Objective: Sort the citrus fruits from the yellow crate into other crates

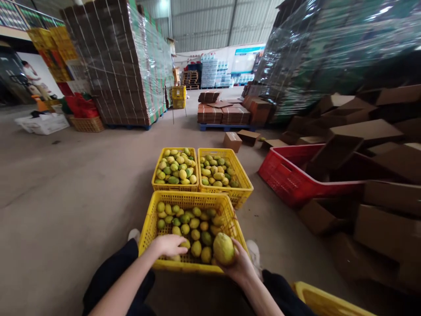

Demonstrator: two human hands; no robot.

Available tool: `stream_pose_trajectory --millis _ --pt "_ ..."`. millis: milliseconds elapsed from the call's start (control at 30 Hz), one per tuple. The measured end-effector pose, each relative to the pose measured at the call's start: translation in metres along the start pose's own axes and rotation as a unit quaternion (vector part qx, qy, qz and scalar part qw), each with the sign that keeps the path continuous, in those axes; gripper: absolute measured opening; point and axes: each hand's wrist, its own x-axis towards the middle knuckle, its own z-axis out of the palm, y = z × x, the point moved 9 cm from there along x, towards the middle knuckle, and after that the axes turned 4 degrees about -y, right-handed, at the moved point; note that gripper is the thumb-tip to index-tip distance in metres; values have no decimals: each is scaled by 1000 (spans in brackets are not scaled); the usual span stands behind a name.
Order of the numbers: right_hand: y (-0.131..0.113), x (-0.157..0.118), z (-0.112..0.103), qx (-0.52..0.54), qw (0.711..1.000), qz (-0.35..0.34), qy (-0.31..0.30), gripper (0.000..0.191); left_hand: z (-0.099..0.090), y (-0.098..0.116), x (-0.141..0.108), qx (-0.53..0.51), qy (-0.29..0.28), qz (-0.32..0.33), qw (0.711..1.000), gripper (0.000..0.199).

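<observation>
Between my feet sits a yellow plastic crate with greenish-yellow lemons over its floor. My right hand is closed round a large, pale yellow lemon, raised at the crate's near right corner. My left hand reaches down inside the crate on its near left side. Its fingers curl against a lemon; the fingertips are partly hidden. Just beyond, two more yellow crates, the left one and the right one, stand side by side, both holding similar fruit.
A red crate with cardboard boxes piled in and around it lies to the right. Another yellow crate's rim shows at bottom right. Wrapped pallet stacks rise behind. Flat cardboard lies on a blue pallet. A person is at far left.
</observation>
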Motion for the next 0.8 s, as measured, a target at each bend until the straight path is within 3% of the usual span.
stream_pose_trajectory --millis 67,167,300,400,500,600,700,767,800 --pt "13 1 3 -29 999 23 11 16 13 2 -2 162 -19 -25 986 34" --pt "37 8 3 -45 996 70 23 23 12 9 -1 208 -40 -34 977 44" --pt "66 16 -2 -55 990 129 30 28 -10 24 -1 246 -22 5 969 54" --pt "67 19 -2 -80 984 148 54 29 -32 20 -5 299 21 -12 954 55" --pt "21 29 19 -79 990 94 63 26 -40 7 -7 311 16 -32 950 51" --pt "-68 41 62 -64 997 -20 44 34 -44 2 -6 306 13 -26 952 51" --pt "-159 47 111 -48 987 -155 -16 42 -45 3 -2 301 12 -20 953 53" --pt "-191 47 127 -56 977 -199 -44 41 -45 4 0 301 8 -20 953 53" --pt "-196 47 130 -67 974 -207 -58 39 -45 5 1 301 6 -21 953 54"
